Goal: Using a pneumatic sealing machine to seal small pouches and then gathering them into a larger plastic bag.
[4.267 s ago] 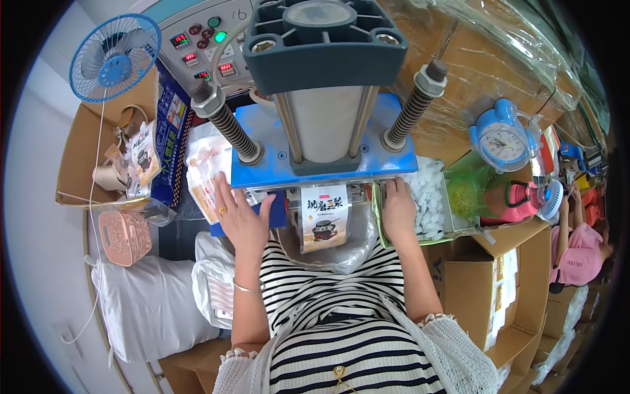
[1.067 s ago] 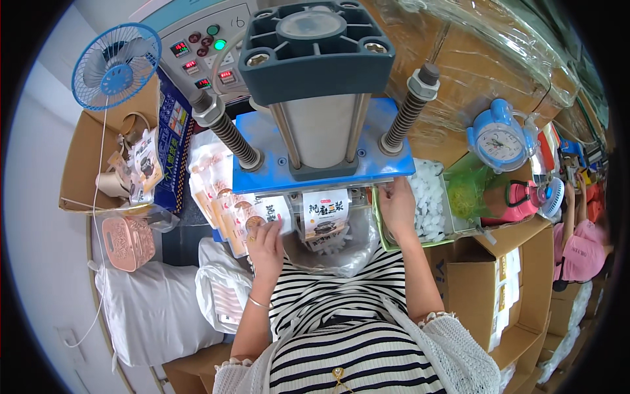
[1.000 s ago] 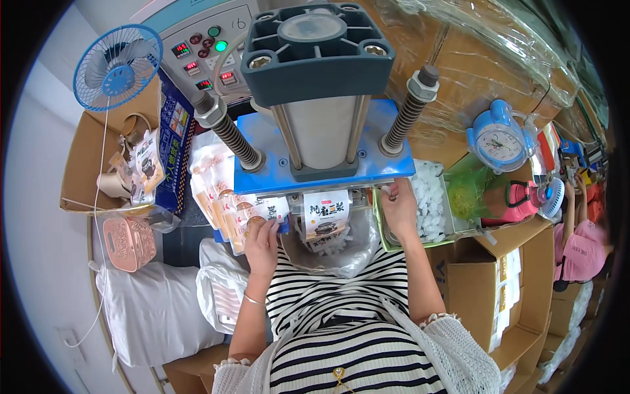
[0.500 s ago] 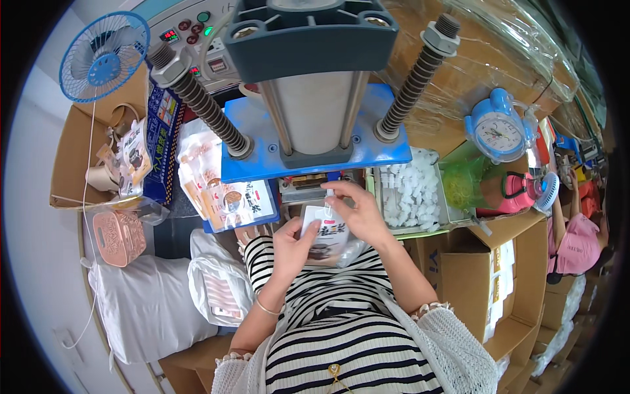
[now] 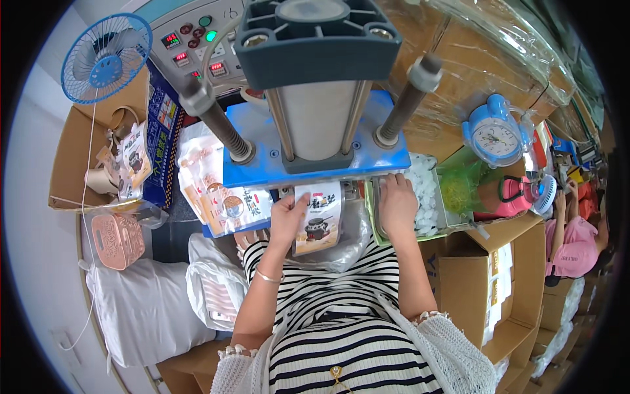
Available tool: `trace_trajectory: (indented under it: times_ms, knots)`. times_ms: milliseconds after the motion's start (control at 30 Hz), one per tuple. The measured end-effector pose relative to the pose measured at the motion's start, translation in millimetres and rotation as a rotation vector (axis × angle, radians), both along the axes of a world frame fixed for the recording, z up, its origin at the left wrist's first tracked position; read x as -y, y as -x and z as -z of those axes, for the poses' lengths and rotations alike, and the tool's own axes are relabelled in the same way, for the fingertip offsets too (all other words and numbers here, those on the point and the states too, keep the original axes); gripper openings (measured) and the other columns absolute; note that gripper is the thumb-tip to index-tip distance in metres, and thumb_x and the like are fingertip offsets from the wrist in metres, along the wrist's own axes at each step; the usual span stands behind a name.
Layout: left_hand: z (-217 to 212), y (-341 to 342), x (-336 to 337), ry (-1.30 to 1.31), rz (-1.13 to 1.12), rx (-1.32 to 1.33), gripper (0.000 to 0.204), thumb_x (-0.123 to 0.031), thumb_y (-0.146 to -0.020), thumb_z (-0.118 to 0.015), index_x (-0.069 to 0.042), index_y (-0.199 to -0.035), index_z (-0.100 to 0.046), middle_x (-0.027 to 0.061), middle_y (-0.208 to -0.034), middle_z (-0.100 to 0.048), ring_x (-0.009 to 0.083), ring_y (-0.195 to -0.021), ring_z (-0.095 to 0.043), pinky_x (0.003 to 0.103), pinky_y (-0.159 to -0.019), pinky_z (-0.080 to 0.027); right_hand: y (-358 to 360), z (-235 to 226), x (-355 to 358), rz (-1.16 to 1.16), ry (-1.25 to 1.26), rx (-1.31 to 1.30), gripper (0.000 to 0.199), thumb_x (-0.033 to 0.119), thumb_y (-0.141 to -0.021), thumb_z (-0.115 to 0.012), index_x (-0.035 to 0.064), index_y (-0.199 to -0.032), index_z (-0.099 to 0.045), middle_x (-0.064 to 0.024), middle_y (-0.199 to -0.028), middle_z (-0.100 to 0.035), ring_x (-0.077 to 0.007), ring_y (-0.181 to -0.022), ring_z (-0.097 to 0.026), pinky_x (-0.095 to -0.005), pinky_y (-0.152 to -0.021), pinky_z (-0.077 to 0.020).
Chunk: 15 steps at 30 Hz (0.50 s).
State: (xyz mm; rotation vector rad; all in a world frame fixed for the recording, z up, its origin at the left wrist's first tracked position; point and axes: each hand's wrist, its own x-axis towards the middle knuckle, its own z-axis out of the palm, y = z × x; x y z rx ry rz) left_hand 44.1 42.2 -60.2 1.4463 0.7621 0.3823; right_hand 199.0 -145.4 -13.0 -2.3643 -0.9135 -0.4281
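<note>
My left hand (image 5: 289, 220) pinches the left edge of a flat printed pouch (image 5: 319, 226), white and tan with a dark pot pictured on it. The pouch's upper end reaches the underside of the blue plate (image 5: 315, 172) of a press, where its top edge is hidden. My right hand (image 5: 398, 203) is down in a green-edged tray (image 5: 375, 217) of small white plastic pieces (image 5: 426, 203). Its fingers are bent together, and what they grip, if anything, is hidden. Clear plastic film (image 5: 354, 236) bunches up in my lap behind the pouch.
A stack of printed pouches (image 5: 230, 203) lies left of the press. Rightward stand a blue alarm clock (image 5: 495, 136), a pink bottle (image 5: 515, 196) and an open carton (image 5: 469, 276). A blue fan (image 5: 105, 65) and a pink basket (image 5: 117, 240) are at left. Another person (image 5: 574, 243) works far right.
My left hand has carried the pouch up to the press. My right hand has left the pouch's top and moved right into the tray of white pieces.
</note>
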Motion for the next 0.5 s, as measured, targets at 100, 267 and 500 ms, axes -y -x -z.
trace_trajectory:
  times_ms: [100, 267, 500]
  knots:
    - [-38.9, 11.0, 3.0, -0.19, 0.084, -0.149, 0.024, -0.024, -0.09, -0.068, 0.0, -0.086, -0.068, 0.0012, -0.068, -0.06, 0.007, -0.063, -0.049, 0.025, -0.057, -0.039, -0.6, 14.7, 8.8, 0.086, 0.334, 0.012, 0.02, 0.006, -0.081, -0.06, -0.0009, -0.101, -0.058, -0.016, -0.101, -0.06, -0.0337, -0.083, -0.059, -0.0418, -0.069, -0.0518]
    - [-71.0, 56.4, 5.0, -1.25, -0.147, -0.329, 0.033, -0.02, -0.086, -0.069, 0.0, -0.111, -0.065, 0.0149, -0.093, -0.067, 0.0275, -0.085, -0.064, 0.035, -0.075, -0.049, 2.5, 18.9, 11.6, 0.088, 0.248, -0.057, 0.018, 0.004, -0.08, -0.059, -0.0013, -0.097, -0.059, -0.0163, -0.109, -0.057, -0.0343, -0.088, -0.059, -0.0421, -0.07, -0.0522]
    - [-16.5, 77.0, -23.4, -1.232, -0.078, -0.141, 0.027, -0.016, -0.084, -0.069, -0.002, -0.107, -0.066, 0.0137, -0.091, -0.065, 0.0361, -0.085, -0.062, 0.037, -0.077, -0.049, -5.8, 20.4, 14.2, 0.007, 0.07, -0.074, 0.027, -0.003, -0.077, -0.06, 0.0021, -0.103, -0.059, -0.0146, -0.107, -0.059, -0.0356, -0.091, -0.061, -0.0437, -0.075, -0.0508]
